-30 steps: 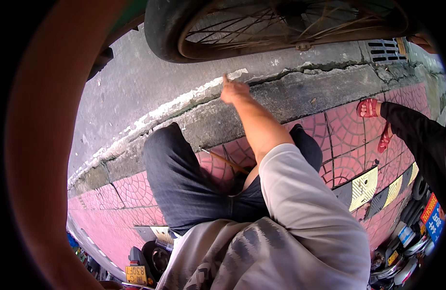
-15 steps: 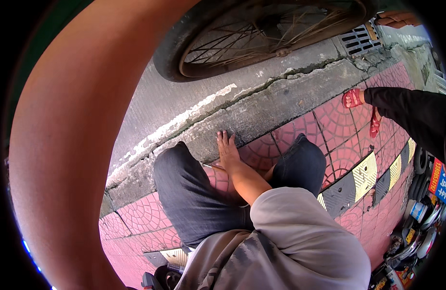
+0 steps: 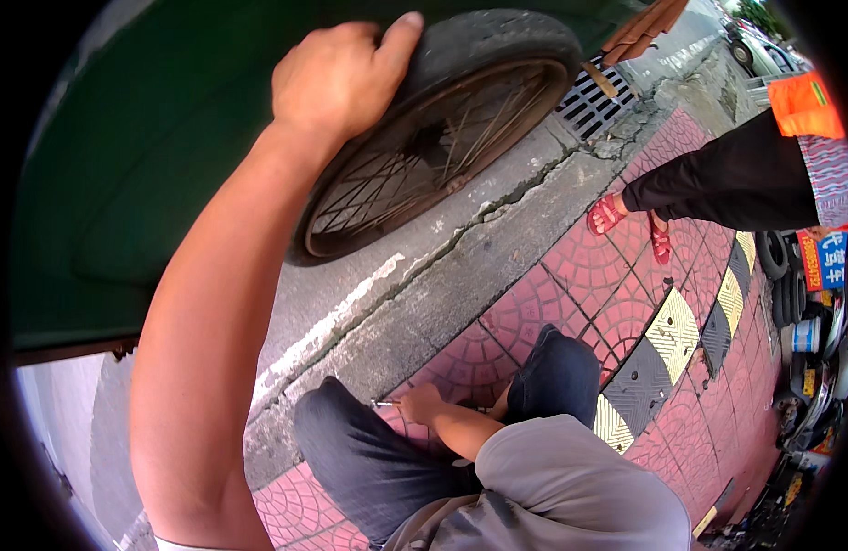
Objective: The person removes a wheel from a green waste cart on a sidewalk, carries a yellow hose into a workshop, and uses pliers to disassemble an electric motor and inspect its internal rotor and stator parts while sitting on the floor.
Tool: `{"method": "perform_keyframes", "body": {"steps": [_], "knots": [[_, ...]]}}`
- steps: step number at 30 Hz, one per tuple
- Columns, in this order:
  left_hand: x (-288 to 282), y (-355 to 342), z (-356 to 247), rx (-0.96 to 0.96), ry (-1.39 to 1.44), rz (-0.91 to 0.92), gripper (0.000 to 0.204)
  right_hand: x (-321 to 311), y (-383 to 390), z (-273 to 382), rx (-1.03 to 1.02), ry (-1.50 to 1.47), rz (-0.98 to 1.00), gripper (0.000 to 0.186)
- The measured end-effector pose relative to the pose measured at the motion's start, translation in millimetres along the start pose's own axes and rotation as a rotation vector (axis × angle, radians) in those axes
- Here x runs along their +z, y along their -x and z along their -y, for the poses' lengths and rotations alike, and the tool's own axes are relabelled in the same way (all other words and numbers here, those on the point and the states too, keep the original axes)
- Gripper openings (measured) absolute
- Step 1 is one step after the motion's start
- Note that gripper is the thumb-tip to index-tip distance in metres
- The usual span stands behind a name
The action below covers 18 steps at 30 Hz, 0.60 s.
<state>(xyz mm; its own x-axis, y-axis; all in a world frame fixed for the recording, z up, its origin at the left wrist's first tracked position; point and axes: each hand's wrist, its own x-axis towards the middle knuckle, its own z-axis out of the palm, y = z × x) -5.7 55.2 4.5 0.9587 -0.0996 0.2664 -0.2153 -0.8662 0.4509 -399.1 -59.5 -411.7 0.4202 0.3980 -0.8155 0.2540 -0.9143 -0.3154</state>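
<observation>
Two bare hands on my head view, one wheel between them and the road. Item: rusty-brown, wire-spoked metal wheel point(image 3: 430, 145) with a worn black rubber tyre point(image 3: 484, 39), beside the cracked grey concrete kerb point(image 3: 511, 241), next to a large dark-green panel point(image 3: 121, 184). Left grip point(image 3: 337, 81): laid over the tyre's upper edge, thumb along the tread; other fingertips hidden, so I cannot tell how tightly it is closed. Right grip point(image 3: 423, 403): closed around a slim rod with a silvery metal tip point(image 3: 384, 403), near the left knee of the dark-blue denim trousers point(image 3: 350, 450). Hazards, as I judge them: palm slipping, if the tread is smooth; wheel rolling, if pushed from one side; fingers pinched, should they stray among turning spokes; cloth snagged, the tip being so near.
</observation>
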Motion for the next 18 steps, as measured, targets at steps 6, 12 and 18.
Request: {"method": "perform_keyframes", "body": {"steps": [6,12,18], "knots": [[-31.2,-5.5,-35.5,-0.097,-0.304,0.097,0.071,-175.6,100.5,-31.2,0.337,-0.193,-0.077,0.041],[-65.6,109.0,-60.8,-0.169,0.071,0.247,0.062,-310.4,337.7,-167.3,0.500,-0.379,-0.499,0.049],[-263.5,430.6,110.8,-1.220,0.140,1.077,0.053,-243.9,612.7,-143.1,0.489,-1.038,-1.082,0.036]]}}
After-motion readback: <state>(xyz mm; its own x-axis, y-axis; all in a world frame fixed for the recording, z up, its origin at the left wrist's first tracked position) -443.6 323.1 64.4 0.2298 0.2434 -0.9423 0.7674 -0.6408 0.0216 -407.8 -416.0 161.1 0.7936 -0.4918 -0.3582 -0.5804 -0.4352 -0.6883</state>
